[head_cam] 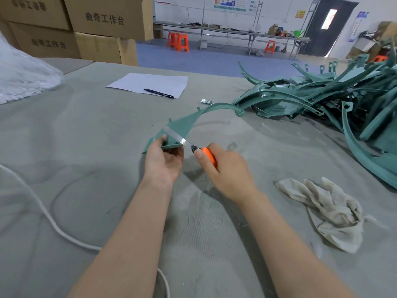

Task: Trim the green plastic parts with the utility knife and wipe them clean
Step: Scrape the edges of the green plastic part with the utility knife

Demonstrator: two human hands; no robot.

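Note:
My left hand (pixel 164 161) grips the pointed near end of a curved green plastic part (pixel 193 119), which arches away to the right above the table. My right hand (pixel 225 171) is closed on an orange utility knife (pixel 209 155). Its long silver blade (pixel 176 136) lies across the flat face of the part, just beyond my left thumb. A crumpled off-white cloth (pixel 326 211) lies on the table to the right of my right forearm. A big heap of green plastic parts (pixel 333 97) fills the table's far right.
A grey felt-like cover (pixel 86 136) spreads over the table. A sheet of white paper (pixel 150 83) with a black pen (pixel 159 93) lies farther back. Cardboard boxes (pixel 96 29) stack at the back left, beside clear plastic wrap (pixel 21 76). A white cord (pixel 49 220) runs along the left.

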